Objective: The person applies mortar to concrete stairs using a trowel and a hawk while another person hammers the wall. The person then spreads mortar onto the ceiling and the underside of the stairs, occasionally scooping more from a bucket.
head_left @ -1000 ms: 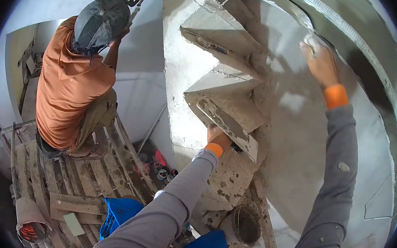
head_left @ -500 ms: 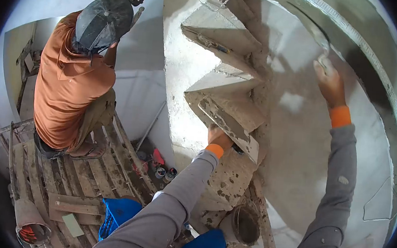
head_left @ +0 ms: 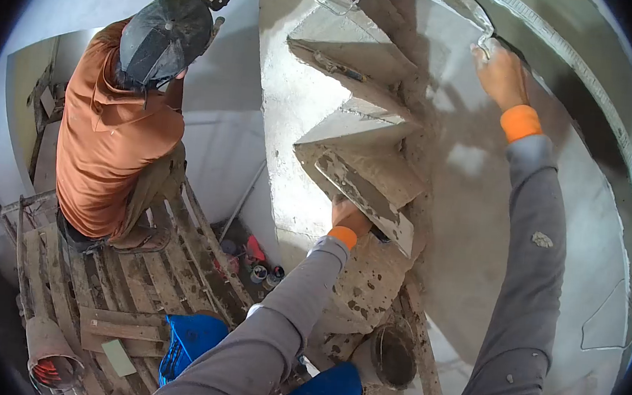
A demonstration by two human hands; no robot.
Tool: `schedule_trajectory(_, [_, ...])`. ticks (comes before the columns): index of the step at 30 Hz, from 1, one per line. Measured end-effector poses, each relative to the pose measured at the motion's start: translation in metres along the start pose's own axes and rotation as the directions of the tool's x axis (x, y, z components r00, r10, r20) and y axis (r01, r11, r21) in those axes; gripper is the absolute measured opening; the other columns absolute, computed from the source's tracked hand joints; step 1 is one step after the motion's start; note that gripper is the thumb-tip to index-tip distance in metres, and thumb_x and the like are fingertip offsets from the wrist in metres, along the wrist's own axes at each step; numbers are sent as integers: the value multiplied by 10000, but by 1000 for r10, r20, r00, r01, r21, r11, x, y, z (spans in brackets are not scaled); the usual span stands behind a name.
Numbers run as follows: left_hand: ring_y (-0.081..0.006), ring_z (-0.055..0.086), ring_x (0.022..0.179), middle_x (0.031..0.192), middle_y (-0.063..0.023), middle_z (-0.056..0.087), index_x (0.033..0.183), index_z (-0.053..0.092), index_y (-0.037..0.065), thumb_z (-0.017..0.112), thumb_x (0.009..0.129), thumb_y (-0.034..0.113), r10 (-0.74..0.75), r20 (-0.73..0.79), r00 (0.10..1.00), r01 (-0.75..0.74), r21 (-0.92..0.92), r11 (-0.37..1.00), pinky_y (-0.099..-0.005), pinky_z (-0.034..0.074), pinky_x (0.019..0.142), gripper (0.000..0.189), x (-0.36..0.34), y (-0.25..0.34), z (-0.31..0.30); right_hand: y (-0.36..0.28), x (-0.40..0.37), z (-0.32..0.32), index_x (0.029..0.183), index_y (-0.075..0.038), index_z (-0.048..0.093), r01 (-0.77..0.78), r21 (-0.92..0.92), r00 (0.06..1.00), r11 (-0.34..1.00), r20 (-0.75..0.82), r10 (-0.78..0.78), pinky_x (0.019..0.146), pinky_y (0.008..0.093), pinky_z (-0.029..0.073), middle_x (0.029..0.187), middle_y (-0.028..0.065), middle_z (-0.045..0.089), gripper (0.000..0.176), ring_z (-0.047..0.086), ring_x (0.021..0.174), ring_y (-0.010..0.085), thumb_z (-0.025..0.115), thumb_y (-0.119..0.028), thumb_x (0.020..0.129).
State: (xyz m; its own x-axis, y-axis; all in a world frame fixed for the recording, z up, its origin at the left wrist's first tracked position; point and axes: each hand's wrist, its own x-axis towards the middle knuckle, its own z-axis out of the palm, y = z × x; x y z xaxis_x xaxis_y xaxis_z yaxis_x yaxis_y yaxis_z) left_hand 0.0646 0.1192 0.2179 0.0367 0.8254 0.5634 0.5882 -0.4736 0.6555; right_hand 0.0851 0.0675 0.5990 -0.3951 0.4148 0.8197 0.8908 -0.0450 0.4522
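My left hand [head_left: 349, 216], orange cuff at the wrist, grips a long flat board [head_left: 364, 201] from below; its top is smeared with grey mortar. The board is tilted, in front of the stepped concrete [head_left: 358, 134]. Up at the right, my right hand [head_left: 502, 72] is closed around the handle of a trowel [head_left: 484, 38], whose blade lies near the lower edge of the curved band [head_left: 562, 83] on the wall. Part of the blade is hard to make out.
A co-worker in an orange top [head_left: 116, 137] squats on a slatted wooden platform [head_left: 131, 279] at the left. A bucket [head_left: 392, 358] stands below the steps. A tipped bucket [head_left: 51, 351], blue cloth [head_left: 194, 336] and small cans [head_left: 259, 273] are lower left. Wire loops hang above.
My right hand has moved up and to the left along the curved band with the trowel. My left hand and the board have hardly moved.
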Motion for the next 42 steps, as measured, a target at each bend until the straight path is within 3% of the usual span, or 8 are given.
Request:
schedule_trajectory(13, [-255,431,1200,1291,-49,498,1203,546,187,506,827,337,39,-27,999,-38,38,999,-441,273,1002,407,4,-7,12,35,-38,-9,1114,-33,543,170,245,976,954,-174,-130,793,467,445,961,243,602,431,559,925,418,459,-393,892])
schedule_trajectory(20, [-256,409,1219,1329,-47,461,1245,509,187,484,840,356,4,81,997,-10,68,998,-441,267,1005,440,2,-3,2,22,26,40,1037,8,590,66,121,990,990,115,-80,837,466,435,1012,253,592,461,549,971,417,443,-398,876])
schedule_trajectory(25, [-256,442,1186,1292,-54,495,1197,542,182,519,815,330,79,-76,994,-72,90,993,-448,292,972,411,2,-7,11,56,32,74,990,-15,620,-25,-18,956,1000,291,29,852,466,429,1023,245,594,421,540,998,411,466,-384,858])
schedule_trajectory(28, [-257,420,1203,1304,-52,483,1205,538,180,507,826,331,79,-101,992,-71,78,994,-444,296,977,410,3,-8,15,58,3,49,986,-27,622,-73,113,955,991,294,37,849,462,433,1023,240,596,394,546,989,411,476,-367,852])
schedule_trajectory(31, [-257,414,1209,1296,-53,488,1199,547,177,508,828,322,75,-47,996,-72,60,996,-432,302,983,400,4,-8,10,41,-13,26,969,-21,621,0,75,985,997,171,-12,835,468,441,1006,236,601,391,554,967,415,481,-365,849])
schedule_trajectory(36, [-261,445,1179,1247,-58,530,1152,583,171,532,811,289,91,-65,994,-88,37,995,-419,318,977,364,4,-6,8,50,14,34,969,-31,621,21,2,985,1000,173,-21,822,476,446,1011,224,603,390,556,967,416,487,-378,849])
schedule_trajectory(38, [-265,449,1175,1241,-58,534,1144,588,174,532,809,286,134,-157,979,-119,102,988,-421,315,978,358,-1,-4,5,59,6,40,975,-46,615,-65,-55,982,996,176,74,820,478,446,1009,212,607,381,557,975,407,493,-383,847])
schedule_trajectory(42, [-271,451,1171,1236,-66,537,1131,596,171,540,801,291,54,-116,992,-58,-38,998,-425,313,980,356,2,-5,8,57,-27,35,991,-49,603,-91,-67,990,994,103,98,814,478,449,993,222,608,367,569,950,402,483,-369,856])
